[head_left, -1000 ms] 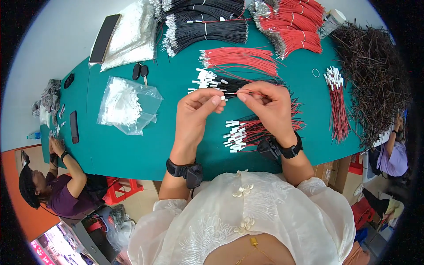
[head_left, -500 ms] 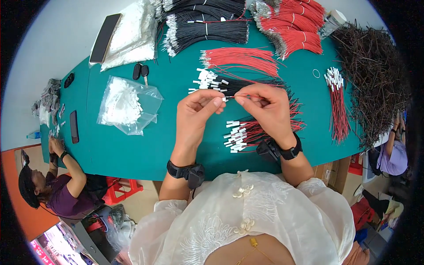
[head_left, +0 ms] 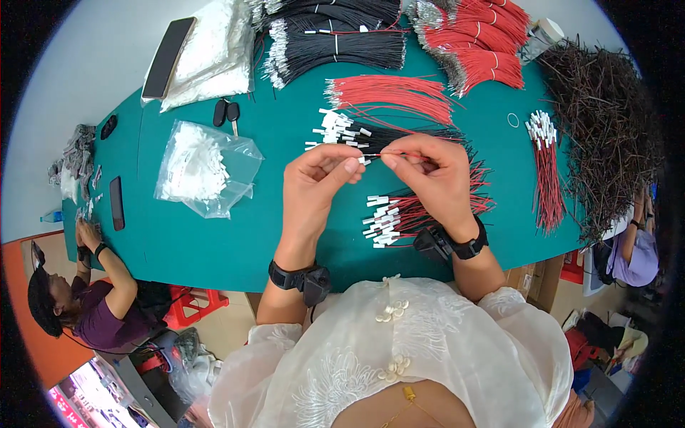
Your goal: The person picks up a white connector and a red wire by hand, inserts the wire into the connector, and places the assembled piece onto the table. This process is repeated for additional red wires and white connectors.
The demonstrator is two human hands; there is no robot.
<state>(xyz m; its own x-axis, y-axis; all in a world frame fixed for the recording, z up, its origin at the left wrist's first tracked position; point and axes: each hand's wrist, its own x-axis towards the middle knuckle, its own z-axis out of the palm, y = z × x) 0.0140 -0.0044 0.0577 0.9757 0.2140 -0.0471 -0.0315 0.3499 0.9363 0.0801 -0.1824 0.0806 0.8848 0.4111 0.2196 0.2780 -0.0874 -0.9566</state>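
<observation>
Two hands meet above the table (head_left: 200, 250), inward from the middle of its near edge: the left hand (head_left: 312, 178) pinches what appears to be a small white connector housing (head_left: 364, 160) between thumb and index finger; the right hand (head_left: 437, 175) pinches a thin red wire (head_left: 377, 155) close to its left end. Fingertips partly hide the joint, so seating cannot be verified. Caution: if the wire is off axis, pushing could bend its end; if the pinch is loose, the housing could slip and be lost among similar parts. Toward the near edge, a red-and-black wire bundle (head_left: 383, 222) lies beside the right wrist module (head_left: 432, 244); contact cannot be determined, but a low forearm could snag these leads. Toward the far edge, black wires with white connectors (head_left: 335, 130) lie close behind the fingers, and loose red wires (head_left: 389, 98) lie beyond; trailing ends could cross and tangle. Toward the left edge, a clear bag of white connectors (head_left: 196, 171) could spill if knocked. Along the right edge, a tangled dark heap (head_left: 606, 128) stands near a slim red bundle (head_left: 546, 171); careless reaching could mix them.
</observation>
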